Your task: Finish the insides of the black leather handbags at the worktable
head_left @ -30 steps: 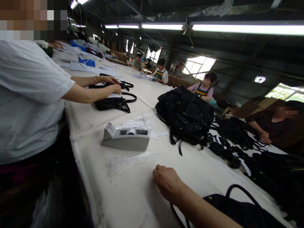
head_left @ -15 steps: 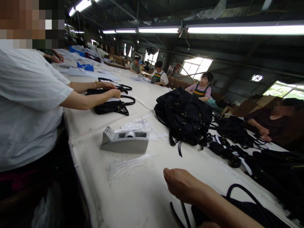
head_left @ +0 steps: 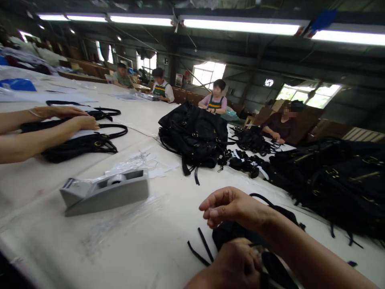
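Observation:
My right hand (head_left: 233,208) hovers just above the white table (head_left: 144,245), fingers curled and thumb pinched to forefinger; nothing shows between them. Below it my left hand (head_left: 237,265) rests on a small black bag (head_left: 225,233) at the near edge and grips it. Two thin black straps (head_left: 200,248) of that bag trail out to the left on the cloth. A grey tape dispenser (head_left: 105,193) stands to the left, about a forearm's length from my right hand.
A heap of black bags (head_left: 195,136) lies mid-table, and a bigger heap (head_left: 339,180) at right. A co-worker's hands (head_left: 81,120) press on a black handbag (head_left: 78,146) at left. Clear plastic wrappers (head_left: 132,162) lie behind the dispenser. Several people sit across the table.
The view has swung right and down. My right hand has drawn back from the table's middle toward the bag, and my left hand has come into view on the bag.

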Available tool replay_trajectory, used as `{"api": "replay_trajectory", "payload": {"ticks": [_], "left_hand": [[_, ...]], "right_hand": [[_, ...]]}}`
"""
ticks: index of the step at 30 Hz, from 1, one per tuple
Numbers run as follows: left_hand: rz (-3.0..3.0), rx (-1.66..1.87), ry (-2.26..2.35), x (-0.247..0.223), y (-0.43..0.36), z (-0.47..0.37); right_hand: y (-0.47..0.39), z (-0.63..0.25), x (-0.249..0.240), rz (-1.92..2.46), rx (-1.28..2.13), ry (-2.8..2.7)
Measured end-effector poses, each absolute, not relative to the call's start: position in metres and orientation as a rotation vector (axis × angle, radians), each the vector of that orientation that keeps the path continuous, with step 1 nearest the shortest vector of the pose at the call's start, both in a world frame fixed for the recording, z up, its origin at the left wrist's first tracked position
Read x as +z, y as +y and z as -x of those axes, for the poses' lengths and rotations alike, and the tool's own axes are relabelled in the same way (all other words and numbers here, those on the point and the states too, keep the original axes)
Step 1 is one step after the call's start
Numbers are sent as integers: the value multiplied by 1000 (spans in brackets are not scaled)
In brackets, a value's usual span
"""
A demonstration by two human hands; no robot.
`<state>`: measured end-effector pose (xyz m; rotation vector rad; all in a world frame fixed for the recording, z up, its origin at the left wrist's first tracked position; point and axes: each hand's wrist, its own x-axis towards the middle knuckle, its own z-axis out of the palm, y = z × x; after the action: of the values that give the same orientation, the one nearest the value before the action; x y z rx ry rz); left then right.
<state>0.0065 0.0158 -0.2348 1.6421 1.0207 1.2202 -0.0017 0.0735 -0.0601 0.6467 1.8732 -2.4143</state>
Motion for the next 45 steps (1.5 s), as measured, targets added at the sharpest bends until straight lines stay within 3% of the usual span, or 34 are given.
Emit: {"api": "replay_trajectory", "payload": {"ticks": [4, 8, 12, 18, 21, 26, 29, 33, 37, 40, 45], "left_hand": [[-1666, 1260, 1061, -214, 1, -1], [-1664, 1171, 1047, -196, -4, 10], [-1748, 981, 1062, -190, -1, 17], [-1849, 805, 1142, -185, -2, 18], [-1824, 774, 1189, -183, 1, 16], [-1740, 686, 1287, -171, 5, 11], [-1780, 591, 1378, -163, 5, 9], [-1840, 557, 1507, -161, -2, 6], [-1822, 605, 1557, -165, -13, 4], [-1812, 592, 1559, -168, -17, 4], [-1825, 509, 1546, -171, -12, 10]], "right_hand": [[71, -43, -45, -754, -2581, 2309], [66, -120, -17, -708, -2521, 2802], [49, -191, -13, -809, -2437, 2900], [33, -216, -65, -1324, -1356, 3077], [30, -201, -101, -1226, -1163, 3115], [21, -181, -139, -579, -791, 3318], [23, -193, -145, -823, -585, 3174], [37, -217, -147, -1263, -676, 2844], [45, -213, -151, -1159, -1093, 3105], [52, -211, -152, -1120, -1226, 3284], [70, -253, -130, -1289, -1512, 3087]]}}
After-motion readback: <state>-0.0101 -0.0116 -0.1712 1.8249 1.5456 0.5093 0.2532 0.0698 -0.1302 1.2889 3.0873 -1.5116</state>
